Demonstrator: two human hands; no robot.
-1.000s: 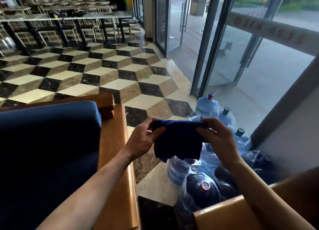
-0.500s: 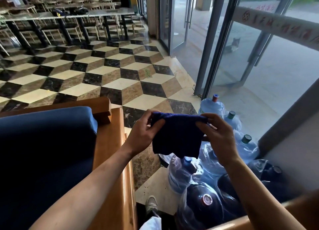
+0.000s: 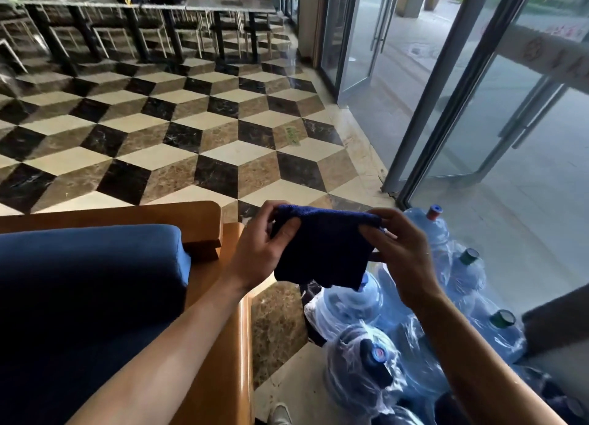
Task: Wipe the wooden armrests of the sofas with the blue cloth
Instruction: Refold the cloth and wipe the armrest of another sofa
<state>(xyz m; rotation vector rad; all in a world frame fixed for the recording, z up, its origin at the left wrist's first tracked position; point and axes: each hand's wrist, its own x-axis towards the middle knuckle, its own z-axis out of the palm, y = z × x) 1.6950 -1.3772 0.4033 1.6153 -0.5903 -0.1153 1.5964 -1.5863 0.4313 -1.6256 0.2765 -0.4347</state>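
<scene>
One blue cloth (image 3: 322, 249) at centre frame, long axis left-right, hanging down, pinched at its top corners by left hand (image 3: 258, 249) and right hand (image 3: 398, 252), one wooden armrest (image 3: 236, 345) lower centre, five capped water bottles (image 3: 430, 233) lower right.

Cube-patterned marble floor (image 3: 223, 157) (glass doors (image 3: 360, 42) right)

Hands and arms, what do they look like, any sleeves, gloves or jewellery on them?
Both forearms are bare right to the frame edge, with no sleeves showing. The left hand and right hand wear no gloves. No rings, watch or bracelet can be seen on either.
</scene>
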